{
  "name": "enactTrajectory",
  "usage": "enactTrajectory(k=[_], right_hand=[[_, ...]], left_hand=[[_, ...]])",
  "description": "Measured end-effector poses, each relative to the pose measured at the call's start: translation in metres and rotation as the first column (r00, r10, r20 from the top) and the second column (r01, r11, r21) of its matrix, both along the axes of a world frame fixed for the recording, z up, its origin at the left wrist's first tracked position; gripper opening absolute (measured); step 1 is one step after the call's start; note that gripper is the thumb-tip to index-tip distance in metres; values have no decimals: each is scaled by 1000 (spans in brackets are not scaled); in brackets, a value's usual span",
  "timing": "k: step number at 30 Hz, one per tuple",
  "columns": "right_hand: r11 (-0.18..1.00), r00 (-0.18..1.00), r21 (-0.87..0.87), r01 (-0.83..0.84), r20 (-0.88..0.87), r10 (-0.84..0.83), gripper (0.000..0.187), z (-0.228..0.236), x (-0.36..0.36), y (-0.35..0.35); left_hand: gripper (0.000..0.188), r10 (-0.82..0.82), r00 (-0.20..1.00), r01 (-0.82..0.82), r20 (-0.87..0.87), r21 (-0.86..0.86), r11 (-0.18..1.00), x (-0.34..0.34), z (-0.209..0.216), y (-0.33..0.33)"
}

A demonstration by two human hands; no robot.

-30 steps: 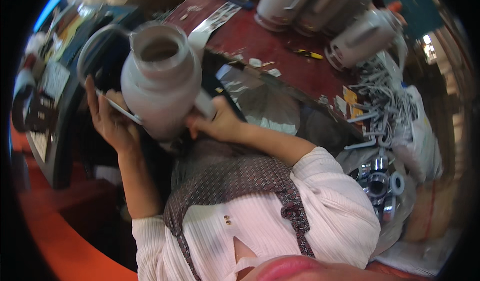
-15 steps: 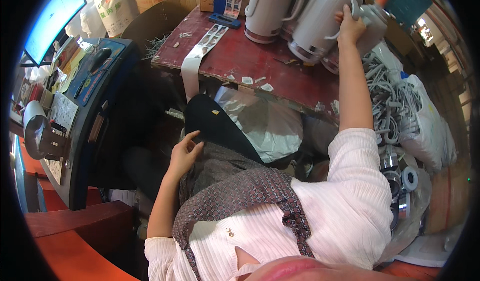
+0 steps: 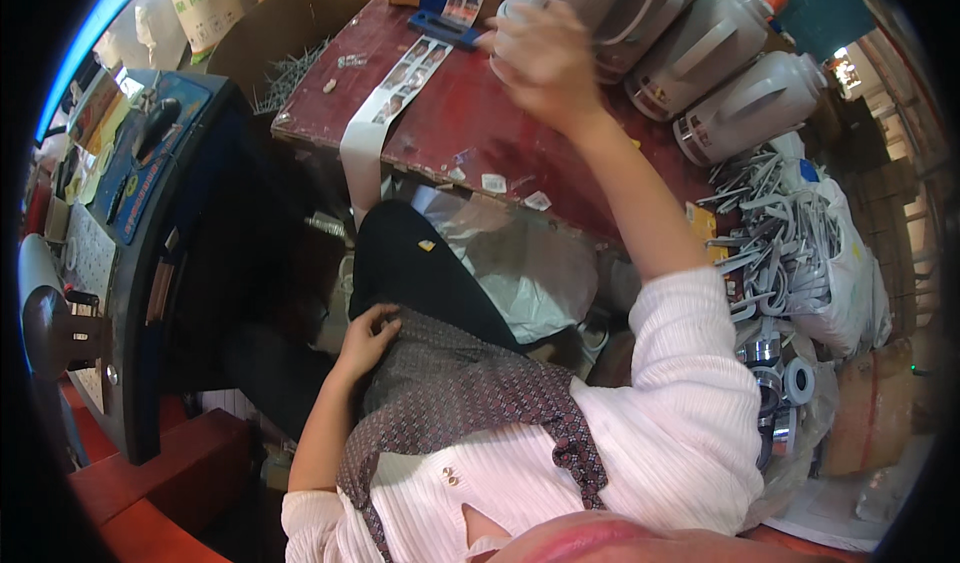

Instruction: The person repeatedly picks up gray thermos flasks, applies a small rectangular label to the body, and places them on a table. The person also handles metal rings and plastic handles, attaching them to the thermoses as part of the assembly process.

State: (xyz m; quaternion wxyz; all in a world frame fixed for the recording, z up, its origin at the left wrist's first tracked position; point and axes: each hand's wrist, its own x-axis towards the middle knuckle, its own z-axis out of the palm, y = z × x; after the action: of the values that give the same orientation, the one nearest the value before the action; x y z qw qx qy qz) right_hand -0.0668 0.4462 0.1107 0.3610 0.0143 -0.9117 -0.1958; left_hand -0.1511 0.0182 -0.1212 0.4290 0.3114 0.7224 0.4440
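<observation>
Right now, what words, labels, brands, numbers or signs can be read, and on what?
I won't copy wording, but print shows here:
White bag: large green characters, not quoted.
Blue mat: lettering, too unclear to read.
Printed strip: pictures; any text too small.
Rightmost grey jug: label near its base, too small.
White paper tags: marks too small.

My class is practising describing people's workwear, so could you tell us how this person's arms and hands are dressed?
The left sleeve and right sleeve are whitish, finely ribbed cloth, leaving the forearms bare. The left hand and right hand wear no gloves; no watch or bracelet shows. Blur hides whether the right fingers carry rings.
</observation>
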Motion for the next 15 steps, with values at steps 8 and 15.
enactTrajectory(k=[8,15], right_hand=[[840,845,287,461,145,-514,26,-22,-33,89],[942,1000,-334,23,27,-14,34,-79,-78,39]], left_hand=[[34,-117,946,68,-303,-168,983,-2,43,-1],[41,-185,953,141,-239,-187,972,-8,55,-5]])
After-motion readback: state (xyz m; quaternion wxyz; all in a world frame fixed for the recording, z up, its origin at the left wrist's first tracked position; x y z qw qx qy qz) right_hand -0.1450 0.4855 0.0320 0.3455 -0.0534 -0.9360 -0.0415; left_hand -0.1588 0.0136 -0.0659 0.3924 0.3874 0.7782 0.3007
